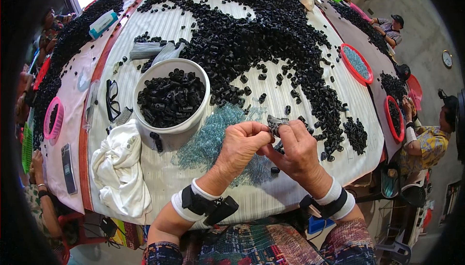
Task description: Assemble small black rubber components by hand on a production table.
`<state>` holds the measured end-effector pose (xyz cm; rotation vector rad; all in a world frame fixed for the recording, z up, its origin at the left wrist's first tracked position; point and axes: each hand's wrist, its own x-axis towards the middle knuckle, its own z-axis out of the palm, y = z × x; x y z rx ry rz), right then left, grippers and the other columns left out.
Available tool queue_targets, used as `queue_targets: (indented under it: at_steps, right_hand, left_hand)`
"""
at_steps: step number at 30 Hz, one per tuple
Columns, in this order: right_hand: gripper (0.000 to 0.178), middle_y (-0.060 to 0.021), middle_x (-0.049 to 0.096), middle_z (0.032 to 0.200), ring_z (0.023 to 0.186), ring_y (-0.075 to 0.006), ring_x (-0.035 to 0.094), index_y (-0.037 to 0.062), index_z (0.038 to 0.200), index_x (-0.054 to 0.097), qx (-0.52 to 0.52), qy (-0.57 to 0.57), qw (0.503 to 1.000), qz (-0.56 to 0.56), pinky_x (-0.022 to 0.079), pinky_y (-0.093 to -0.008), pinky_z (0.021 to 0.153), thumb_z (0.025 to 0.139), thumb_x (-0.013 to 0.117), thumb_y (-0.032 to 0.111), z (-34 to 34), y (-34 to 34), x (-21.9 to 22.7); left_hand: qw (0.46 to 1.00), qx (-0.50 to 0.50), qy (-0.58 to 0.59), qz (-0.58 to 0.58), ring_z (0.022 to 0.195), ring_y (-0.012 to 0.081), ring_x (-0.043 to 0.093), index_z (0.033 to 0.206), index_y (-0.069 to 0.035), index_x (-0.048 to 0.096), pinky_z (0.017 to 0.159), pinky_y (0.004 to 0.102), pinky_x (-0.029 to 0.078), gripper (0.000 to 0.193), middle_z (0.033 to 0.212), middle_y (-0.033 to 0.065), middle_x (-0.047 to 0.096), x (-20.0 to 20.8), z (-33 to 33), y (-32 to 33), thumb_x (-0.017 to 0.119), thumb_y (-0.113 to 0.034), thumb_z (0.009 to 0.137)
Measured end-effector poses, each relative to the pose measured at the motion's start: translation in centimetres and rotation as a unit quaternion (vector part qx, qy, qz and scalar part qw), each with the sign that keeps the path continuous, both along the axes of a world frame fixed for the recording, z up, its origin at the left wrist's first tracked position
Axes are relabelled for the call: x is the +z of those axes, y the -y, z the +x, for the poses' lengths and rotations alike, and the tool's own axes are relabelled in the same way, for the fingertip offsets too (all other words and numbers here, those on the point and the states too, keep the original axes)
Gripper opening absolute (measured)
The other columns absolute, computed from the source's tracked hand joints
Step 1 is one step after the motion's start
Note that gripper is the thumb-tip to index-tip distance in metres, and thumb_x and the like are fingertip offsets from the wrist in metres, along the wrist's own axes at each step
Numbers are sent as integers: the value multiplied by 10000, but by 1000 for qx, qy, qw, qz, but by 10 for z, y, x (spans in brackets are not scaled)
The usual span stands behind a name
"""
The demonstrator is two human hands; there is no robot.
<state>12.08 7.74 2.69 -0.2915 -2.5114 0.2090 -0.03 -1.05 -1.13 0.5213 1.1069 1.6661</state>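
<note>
- Our right hand [296, 151] pinches a small dark part [277, 122] over the desk [160, 187].
- Our left hand [242, 149] has its fingertips pressed together right by it; we can't tell if they pinch anything.
- Under our hands we see a pile of clear blue bits [201, 141].
- To our left, a white bowl [208, 90] holds black plastic pieces [169, 98], near black glasses [108, 95].
</note>
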Motion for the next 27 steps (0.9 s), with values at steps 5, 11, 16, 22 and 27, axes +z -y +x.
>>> queue_targets:
  at_steps: [5,11,16,22,27]
  right_hand:
    - [295,-94,511,701,633,-265,531,27,786,527,6,-6,1000,-5,453,-351,523,603,751,86,4,-4,1]
    - [267,-83,513,688,637,-259,526,35,755,528,15,-23,1000,-9,453,-346,531,604,741,91,6,-13,4]
    - [257,-83,499,674,618,-256,509,31,749,526,29,-15,999,-14,438,-348,526,610,739,73,9,-14,5]
    - [254,-79,473,653,599,-250,496,37,732,515,44,-5,999,-11,426,-339,514,622,740,79,16,-15,-3]
    - [268,-69,443,633,571,-241,473,52,694,498,42,-17,999,-11,410,-334,485,626,749,115,19,-16,-8]
  left_hand:
    - [998,-20,-44,-33,630,109,619,868,26,634,562,215,513,120,770,77,657,3,0,1,626,-75,805]
    - [999,-39,-20,-30,670,88,613,896,6,660,552,203,490,195,774,45,658,7,2,0,658,-166,807]
    - [997,-70,9,-17,665,118,628,900,17,659,591,227,532,166,788,75,658,5,-1,1,644,-136,838]
    - [996,-87,4,-9,664,124,630,885,22,656,605,232,533,148,773,75,657,-1,1,0,647,-118,836]
    - [994,-109,-24,-16,671,127,632,865,21,650,610,234,528,133,749,68,657,2,1,1,646,-109,835]
